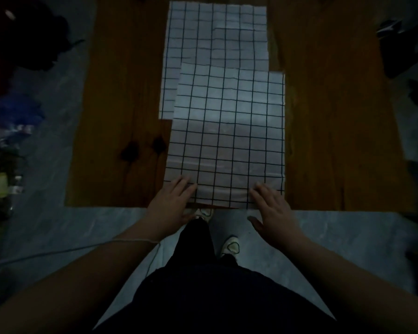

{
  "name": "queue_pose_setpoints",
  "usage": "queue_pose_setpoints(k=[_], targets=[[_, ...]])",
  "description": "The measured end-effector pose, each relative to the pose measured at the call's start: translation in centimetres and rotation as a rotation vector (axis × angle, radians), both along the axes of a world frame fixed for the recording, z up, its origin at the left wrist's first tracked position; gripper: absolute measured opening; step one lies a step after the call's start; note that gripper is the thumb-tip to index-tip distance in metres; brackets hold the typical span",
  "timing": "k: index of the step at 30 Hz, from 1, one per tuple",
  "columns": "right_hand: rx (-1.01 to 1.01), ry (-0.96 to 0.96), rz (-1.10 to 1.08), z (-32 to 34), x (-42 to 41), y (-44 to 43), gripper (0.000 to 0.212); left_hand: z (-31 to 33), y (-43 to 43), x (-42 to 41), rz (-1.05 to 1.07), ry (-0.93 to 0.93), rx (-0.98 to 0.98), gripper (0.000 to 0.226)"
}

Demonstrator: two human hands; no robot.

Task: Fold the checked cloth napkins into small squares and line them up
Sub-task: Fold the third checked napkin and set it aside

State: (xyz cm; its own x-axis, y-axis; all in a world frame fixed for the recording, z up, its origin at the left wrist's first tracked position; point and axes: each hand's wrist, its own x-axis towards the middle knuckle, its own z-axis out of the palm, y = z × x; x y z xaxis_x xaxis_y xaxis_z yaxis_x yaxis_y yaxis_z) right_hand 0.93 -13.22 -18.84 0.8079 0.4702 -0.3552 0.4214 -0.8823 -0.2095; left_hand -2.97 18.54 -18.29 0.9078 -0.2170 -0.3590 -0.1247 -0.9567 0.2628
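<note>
A white napkin with a dark check [227, 131] lies spread flat on the wooden table [121, 104], reaching to the near edge. It overlaps a second checked napkin [203, 34] that lies farther back. My left hand [171, 201] rests with straight fingers on the near left corner of the front napkin. My right hand [273, 208] lies the same way on the near right corner. Both thumbs hang below the table edge. Neither hand grips the cloth.
The table's bare wood shows left and right of the napkins, with two dark knots [143, 148] left of the front one. Grey floor surrounds the table. Dark clutter [15, 116] sits at the left, dark shapes [403, 44] at the right.
</note>
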Motion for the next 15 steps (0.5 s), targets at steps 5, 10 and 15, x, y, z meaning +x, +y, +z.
queue_pose_setpoints(k=[5,10,15], targets=[[-0.003,-0.077,0.088,-0.1,-0.2,-2.1,0.081,-1.2,-1.9,-3.8,0.043,-0.114,0.052,0.075],[-0.005,-0.068,0.12,0.8,1.0,-2.2,0.067,-1.0,-1.9,-3.4,0.107,-0.25,0.001,0.063],[0.088,-0.043,0.111,1.9,1.0,-2.5,0.049,-0.4,-1.4,-3.8,0.121,-0.25,-0.079,0.036]])
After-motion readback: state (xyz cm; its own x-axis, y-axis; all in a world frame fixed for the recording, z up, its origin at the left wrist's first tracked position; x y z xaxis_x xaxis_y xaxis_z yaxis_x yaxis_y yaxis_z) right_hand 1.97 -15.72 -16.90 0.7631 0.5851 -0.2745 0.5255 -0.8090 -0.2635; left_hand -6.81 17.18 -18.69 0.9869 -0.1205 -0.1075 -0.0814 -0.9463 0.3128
